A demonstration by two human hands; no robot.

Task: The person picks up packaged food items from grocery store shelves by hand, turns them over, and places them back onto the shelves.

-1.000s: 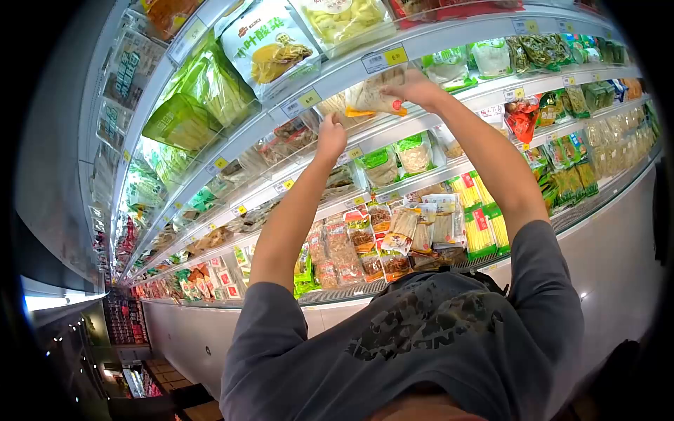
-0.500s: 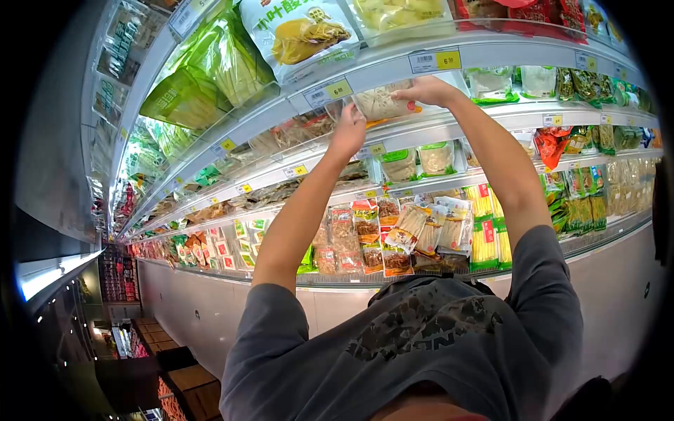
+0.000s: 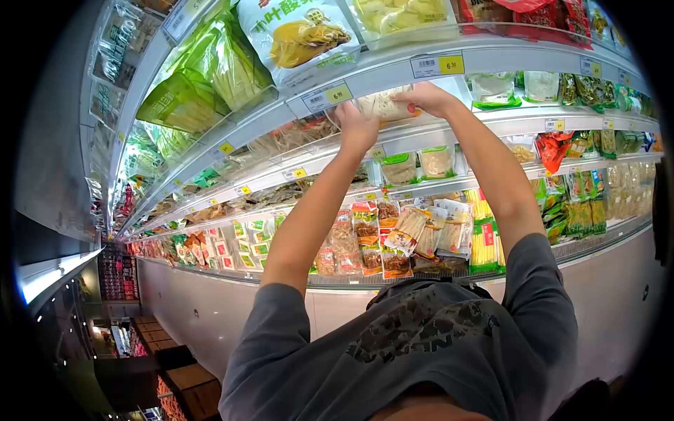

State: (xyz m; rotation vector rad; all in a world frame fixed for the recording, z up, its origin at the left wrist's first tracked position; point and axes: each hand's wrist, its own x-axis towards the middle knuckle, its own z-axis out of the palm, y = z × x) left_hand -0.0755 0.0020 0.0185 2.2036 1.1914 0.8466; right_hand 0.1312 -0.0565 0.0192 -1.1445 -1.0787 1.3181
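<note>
A clear plastic packet of pale, stringy food (image 3: 385,105) lies on the second shelf, just below the top shelf's price rail. My right hand (image 3: 430,98) grips its right end, the fingers bent over the top of the wrap. At the other end my left hand (image 3: 357,128) is closed against the packet's left side, its fingertips partly hidden by the packet and the rail. Brown packets (image 3: 302,133) lie on the same shelf, left of my left hand.
Above my hands, the top shelf (image 3: 379,78) juts out with a white pickle bag (image 3: 298,38) and bagged green vegetables (image 3: 217,67). Lower shelves hold tofu-like tubs (image 3: 437,161), noodle packs (image 3: 484,242) and several snack packets (image 3: 425,228).
My left hand has moved slightly right and turned, now closer in against the packet's left end. My right hand has shifted a little lower at the right end.
</note>
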